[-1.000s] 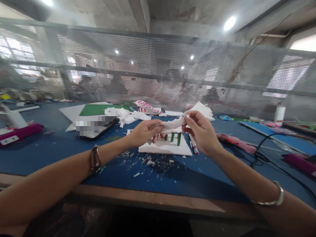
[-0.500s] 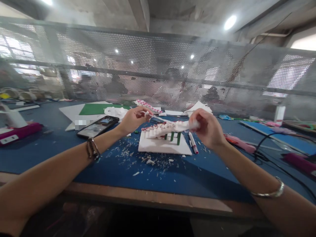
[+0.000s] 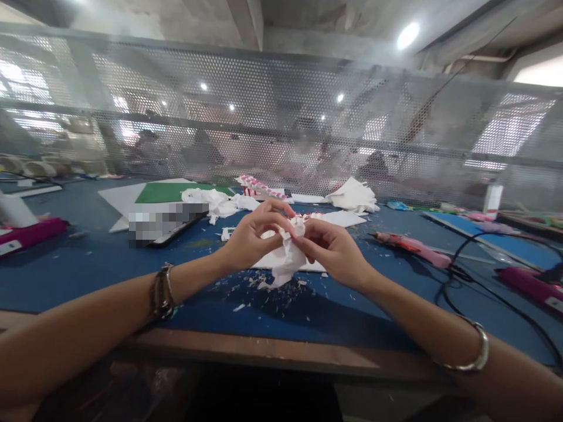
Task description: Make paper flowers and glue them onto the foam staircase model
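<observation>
In front of my chest a crumpled white tissue (image 3: 288, 261) is pinched between both hands, its loose end hanging down. My left hand (image 3: 255, 237) grips it from the left with thumb and fingers. From the right, the fingertips of my right hand (image 3: 338, 252) close on the same tissue. Behind it lies a white board (image 3: 314, 267), largely covered by the hands. Only a bit of a red-and-white edge (image 3: 314, 216) of the model on that board shows above my right hand. White scraps (image 3: 281, 296) litter the blue tabletop just below.
To the left are a phone (image 3: 176, 231), a green sheet (image 3: 171, 192) and crumpled tissues (image 3: 211, 201). More tissues (image 3: 352, 196) and a red-spotted white piece (image 3: 261, 186) sit at the back. A pink corded tool (image 3: 413, 247) lies right, its black cable (image 3: 442, 287) looping nearby.
Both hands have come together and nearer to me. The white material, previously stretched over the model, is now bunched between them. The white board is more hidden.
</observation>
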Demonstrator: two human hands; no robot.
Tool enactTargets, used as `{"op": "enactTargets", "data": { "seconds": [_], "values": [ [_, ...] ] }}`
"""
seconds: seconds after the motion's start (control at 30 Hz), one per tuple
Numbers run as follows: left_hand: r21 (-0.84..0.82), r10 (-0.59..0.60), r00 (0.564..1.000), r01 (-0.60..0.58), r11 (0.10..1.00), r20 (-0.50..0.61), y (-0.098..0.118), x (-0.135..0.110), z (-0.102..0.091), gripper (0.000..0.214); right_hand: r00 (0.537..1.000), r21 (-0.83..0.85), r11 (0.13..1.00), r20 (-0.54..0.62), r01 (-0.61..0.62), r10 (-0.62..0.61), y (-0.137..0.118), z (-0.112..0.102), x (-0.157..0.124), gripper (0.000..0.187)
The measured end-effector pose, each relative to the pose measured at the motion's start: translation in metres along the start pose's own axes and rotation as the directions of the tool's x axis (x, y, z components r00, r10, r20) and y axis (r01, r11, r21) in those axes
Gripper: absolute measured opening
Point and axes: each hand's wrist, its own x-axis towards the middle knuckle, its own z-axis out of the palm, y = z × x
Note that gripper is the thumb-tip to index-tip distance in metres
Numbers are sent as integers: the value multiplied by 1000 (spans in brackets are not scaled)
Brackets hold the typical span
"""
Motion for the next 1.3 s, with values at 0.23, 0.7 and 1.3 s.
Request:
{"op": "enactTargets", "data": {
  "seconds": [0.23, 0.7, 1.3],
  "values": [
    [-119, -214, 970, 228, 966, 117, 0, -2, 5, 26, 997, 34, 999, -67, -37, 39, 0, 0, 0, 19],
    [-109, -254, 964, 261, 959, 75, -5, 1, 3, 10, 976, -58, 980, -105, 188, -194, 5, -1, -1, 7],
    [23, -242, 970, 241, 970, 29, -4, 3, 1, 22, 977, -155, 972, -93, 178, -194, 4, -4, -1, 10]
  ]
}}
